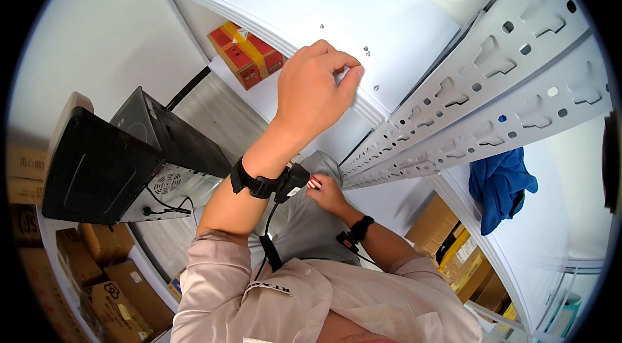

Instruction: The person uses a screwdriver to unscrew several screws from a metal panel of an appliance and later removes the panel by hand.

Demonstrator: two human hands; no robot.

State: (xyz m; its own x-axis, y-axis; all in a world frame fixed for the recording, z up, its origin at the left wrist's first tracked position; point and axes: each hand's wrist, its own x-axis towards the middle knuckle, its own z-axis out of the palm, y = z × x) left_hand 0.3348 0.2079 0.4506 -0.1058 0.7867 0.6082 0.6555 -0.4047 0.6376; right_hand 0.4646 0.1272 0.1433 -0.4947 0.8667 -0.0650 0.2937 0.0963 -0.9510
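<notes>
Our left hand (315,88) curls, contents unclear; our right hand (330,196) grips a striped object (313,183), likely light, stiff, best held mid-length.

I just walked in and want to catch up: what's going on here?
A person is working at a white shelf beside a slotted metal upright. Their left hand is at the shelf's front edge, fingers curled; whether it holds anything is unclear. Their right hand, lower down near the lap, grips a red-and-white striped object, mostly hidden. A few small metal screws lie loose on the shelf.
</notes>
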